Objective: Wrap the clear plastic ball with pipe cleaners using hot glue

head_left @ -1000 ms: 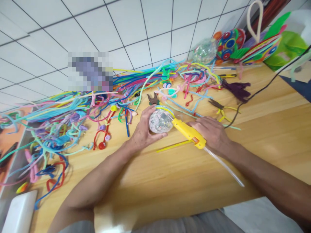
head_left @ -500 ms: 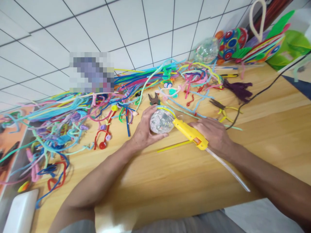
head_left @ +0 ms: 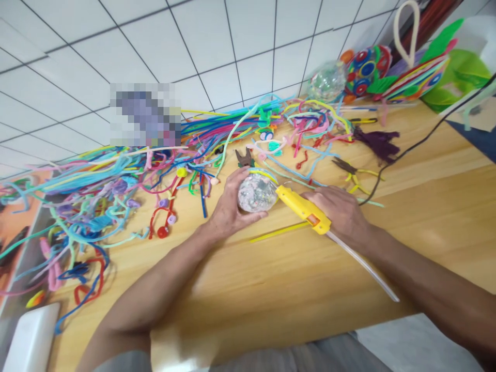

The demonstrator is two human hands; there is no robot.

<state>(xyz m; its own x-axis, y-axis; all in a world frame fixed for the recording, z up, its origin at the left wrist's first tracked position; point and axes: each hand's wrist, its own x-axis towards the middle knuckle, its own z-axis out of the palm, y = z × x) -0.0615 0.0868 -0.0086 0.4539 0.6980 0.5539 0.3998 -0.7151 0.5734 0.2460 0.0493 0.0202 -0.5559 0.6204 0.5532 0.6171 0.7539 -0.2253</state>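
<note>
My left hand [head_left: 229, 206] is wrapped round the left side of a clear ball [head_left: 256, 194] with speckled filling. Yellow and light blue pipe cleaners [head_left: 264, 173] curve over the ball's top edge. My right hand [head_left: 341, 214] grips a yellow glue gun [head_left: 302, 207], its nozzle end at the ball's right side. From the gun's back a long clear glue stick [head_left: 364, 267] sticks out. Under the gun, a straight yellow pipe cleaner [head_left: 277, 232] lies on the wooden table [head_left: 248, 289].
Behind the ball are brown-jawed pliers [head_left: 245, 157]. Tangled pipe cleaners [head_left: 116, 168] line the wall. Yellow-handled pliers [head_left: 346, 166], a purple tassel [head_left: 380, 143] and a black cable [head_left: 420, 140] lie right. Decorated balls [head_left: 366, 72] stand at back right; a white box [head_left: 33, 336] lies front left.
The glue gun has turned slightly in my right hand, and its nozzle end has shifted slightly at the ball's right side. My left hand keeps its hold on the ball.
</note>
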